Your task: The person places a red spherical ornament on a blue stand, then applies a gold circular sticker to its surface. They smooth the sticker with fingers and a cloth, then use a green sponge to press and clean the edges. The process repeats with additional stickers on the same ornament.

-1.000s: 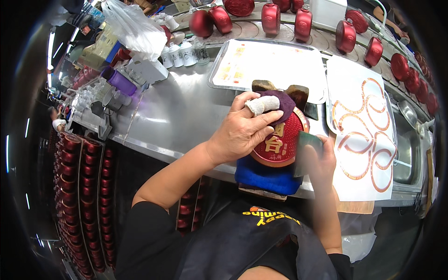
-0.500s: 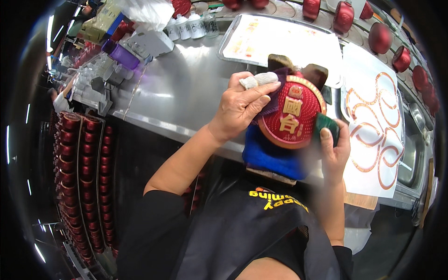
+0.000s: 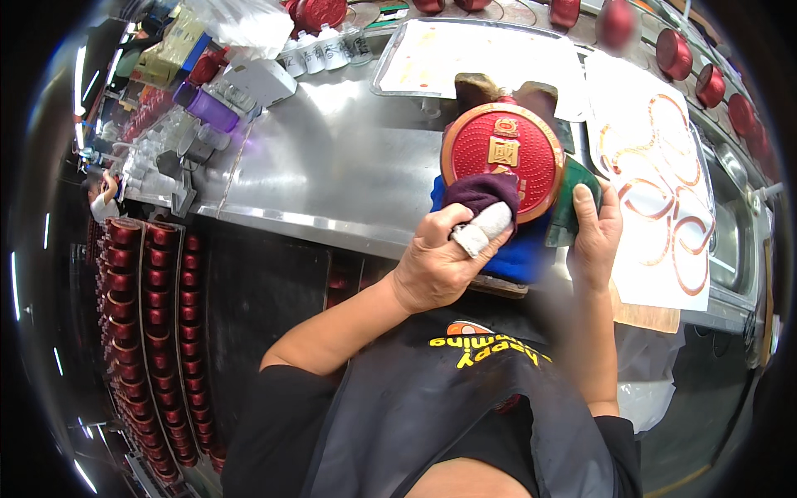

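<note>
A round red bottle (image 3: 540, 158) with a dotted face, raised gold characters and a gold rim rests between two dark padded supports (image 3: 538, 97). Blue cloth (image 3: 521, 264) lies under its near side. My left hand (image 3: 432, 266) pinches a dark purple cloth (image 3: 477, 192) and presses it on the lower left of the face, hiding some of the characters. White fabric (image 3: 488, 228) wraps one of its fingers. At the bottle's right edge, my right hand (image 3: 599, 241) grips a flat green piece (image 3: 574, 203), its exact kind unclear.
Behind the supports sits a tray (image 3: 383, 81) with a white sheet. Gold ring-shaped decals lie on another sheet (image 3: 623, 108) at right, beside a sink (image 3: 735, 249). White bottles (image 3: 332, 50) and a purple bottle (image 3: 207, 108) stand left; racks of red bottles (image 3: 124, 307) fill the lower left.
My left hand has drawn the purple cloth down from the upper left of the red face to its lower left. The right hand still holds the green piece at the edge.
</note>
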The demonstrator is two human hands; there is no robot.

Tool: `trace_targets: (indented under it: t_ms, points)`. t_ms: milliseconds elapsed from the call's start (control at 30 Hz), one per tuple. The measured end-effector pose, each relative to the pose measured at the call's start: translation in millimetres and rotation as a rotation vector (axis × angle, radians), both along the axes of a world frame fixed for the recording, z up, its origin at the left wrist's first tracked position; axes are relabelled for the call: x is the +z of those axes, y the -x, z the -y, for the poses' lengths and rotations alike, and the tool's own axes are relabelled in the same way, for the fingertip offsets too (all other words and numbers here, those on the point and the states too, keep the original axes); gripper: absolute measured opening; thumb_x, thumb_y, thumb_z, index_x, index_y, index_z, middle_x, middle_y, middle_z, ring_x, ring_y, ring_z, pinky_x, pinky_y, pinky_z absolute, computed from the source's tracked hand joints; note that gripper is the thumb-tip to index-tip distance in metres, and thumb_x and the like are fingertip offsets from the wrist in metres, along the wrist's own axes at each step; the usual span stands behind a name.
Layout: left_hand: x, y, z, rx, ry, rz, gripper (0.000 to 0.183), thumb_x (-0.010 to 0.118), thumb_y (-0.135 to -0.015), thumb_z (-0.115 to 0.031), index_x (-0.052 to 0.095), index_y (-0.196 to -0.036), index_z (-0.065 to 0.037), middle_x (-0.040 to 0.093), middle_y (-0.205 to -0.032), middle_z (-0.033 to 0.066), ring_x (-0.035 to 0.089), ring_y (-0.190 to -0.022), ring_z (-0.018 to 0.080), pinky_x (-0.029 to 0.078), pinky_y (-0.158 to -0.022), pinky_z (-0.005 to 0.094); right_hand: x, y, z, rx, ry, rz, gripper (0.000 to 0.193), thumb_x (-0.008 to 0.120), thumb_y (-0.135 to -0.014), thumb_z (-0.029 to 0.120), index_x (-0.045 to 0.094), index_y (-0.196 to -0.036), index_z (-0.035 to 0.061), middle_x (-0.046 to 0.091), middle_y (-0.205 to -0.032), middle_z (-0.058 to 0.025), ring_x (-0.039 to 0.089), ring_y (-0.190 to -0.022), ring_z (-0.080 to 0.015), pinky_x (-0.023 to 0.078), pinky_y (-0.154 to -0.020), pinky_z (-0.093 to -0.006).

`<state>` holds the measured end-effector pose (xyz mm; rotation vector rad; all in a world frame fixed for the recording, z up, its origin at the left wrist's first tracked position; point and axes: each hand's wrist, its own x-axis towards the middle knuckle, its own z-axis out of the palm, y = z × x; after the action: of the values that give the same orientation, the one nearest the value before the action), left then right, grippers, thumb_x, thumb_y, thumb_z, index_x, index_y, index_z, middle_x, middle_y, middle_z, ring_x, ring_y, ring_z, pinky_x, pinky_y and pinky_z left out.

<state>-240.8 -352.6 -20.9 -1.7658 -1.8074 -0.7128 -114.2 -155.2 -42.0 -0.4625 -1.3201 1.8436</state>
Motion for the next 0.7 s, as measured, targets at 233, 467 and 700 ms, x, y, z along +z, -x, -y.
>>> trace_targets:
  t_ms: [233,467,700]
  points:
    - [45.1,3.0,-42.9,-0.206,0.198,-0.173,0.038,0.064,-0.079,-0.014,0.076,-0.114,-0.003,0.069,-0.123,0.0058,0.056,-0.114,0.0266,0.049,-0.092,0.0355,3.9,-20.2,-2.0,-0.103,0.060,-0.074,0.021,0.064,-0.104,0.011,0.058,-0.120,-0.0002,0.069,-0.104,-0.0053,0.064,-0.087,-0.0085,0.054,-0.078,-0.0232]
    - [82.0,24.8,-101.3,-0.273,0.324,-0.097,0.027,0.066,-0.083,-0.014,0.076,-0.107,-0.004,0.071,-0.090,0.0057,0.061,-0.105,0.0271,0.050,-0.089,0.0386,6.3,-25.0,-2.3,-0.111,0.027,-0.004,0.021,0.065,-0.103,0.011,0.058,-0.119,0.0005,0.069,-0.104,-0.0039,0.062,-0.089,-0.0073,0.052,-0.080,-0.0221]
    - [87.2,74.3,-127.6,-0.294,0.204,-0.022,0.012,0.068,-0.082,-0.014,0.076,-0.089,-0.009,0.070,-0.076,0.0046,0.061,-0.099,0.0257,0.047,-0.095,0.0351,2.9,-20.0,-5.5,-0.096,-0.045,0.088,0.024,0.068,-0.102,0.014,0.058,-0.119,0.0003,0.067,-0.105,-0.0018,0.059,-0.091,-0.0067,0.049,-0.082,-0.0213]
